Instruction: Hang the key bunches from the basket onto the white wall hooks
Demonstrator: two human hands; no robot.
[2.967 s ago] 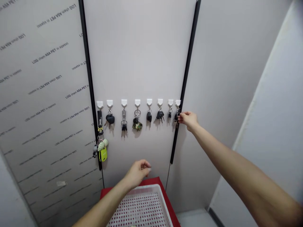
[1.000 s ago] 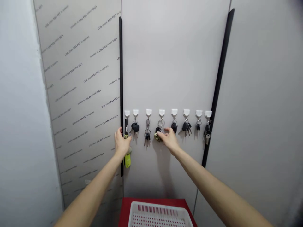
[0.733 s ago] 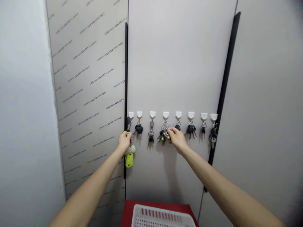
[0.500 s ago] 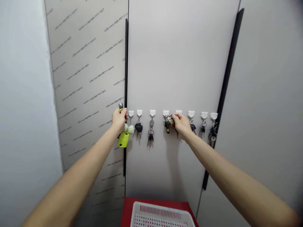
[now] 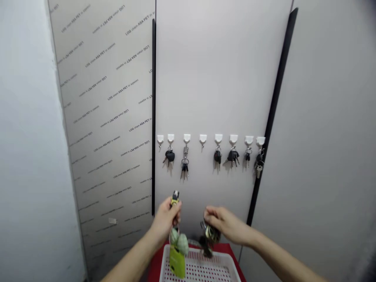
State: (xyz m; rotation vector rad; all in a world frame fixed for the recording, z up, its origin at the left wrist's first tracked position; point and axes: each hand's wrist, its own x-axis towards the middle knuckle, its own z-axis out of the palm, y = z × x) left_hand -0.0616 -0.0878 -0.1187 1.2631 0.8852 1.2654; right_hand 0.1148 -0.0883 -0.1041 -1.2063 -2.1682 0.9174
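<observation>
My left hand [image 5: 168, 214] is closed on a keychain whose yellow-and-black strap end [image 5: 175, 199] sticks up above the fingers. Below that hand dangle a pale green bow [image 5: 179, 240] and a lime-green key case [image 5: 177, 263], over the left part of a white plastic basket [image 5: 197, 270]. My right hand [image 5: 225, 223] pinches a bunch of keys [image 5: 209, 237] with a round bronze-coloured charm; it hangs above the basket's back rim, blurred by motion. Both hands are below the row of wall hooks, apart from each other.
White hooks line the pale panel; the leftmost hook [image 5: 160, 139] and a middle hook [image 5: 203, 139] hold nothing. Key bunches [image 5: 185, 168] hang from the others. Black vertical handles [image 5: 153, 117] edge the panel. A red surface [image 5: 155, 264] lies under the basket.
Both hands have come down from hook height to just above the basket. The bronze-charm keys have left the middle hook in my right hand. My left hand still carries the green keychain.
</observation>
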